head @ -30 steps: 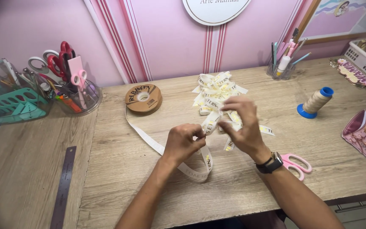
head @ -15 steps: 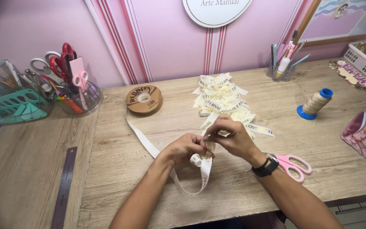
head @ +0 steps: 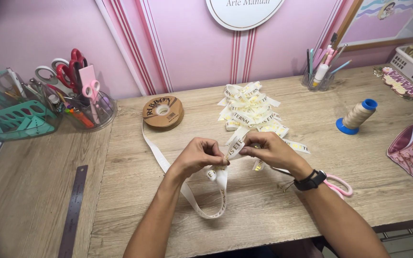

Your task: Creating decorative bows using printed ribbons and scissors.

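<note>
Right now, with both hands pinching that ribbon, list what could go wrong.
1. The ribbon is pinched only by fingertips of the left hand and right hand; the fold may slip open.
2. The slack loop trails to the spool; a tug might drag it.
3. The pink scissors lie by the right wrist and could get bumped.

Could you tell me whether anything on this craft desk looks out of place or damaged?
Nothing stands out. The left hand and right hand pinch a cream ribbon that trails in a loop from its spool. Cut ribbon pieces lie heaped behind, pink scissors beside the right wrist.
</note>
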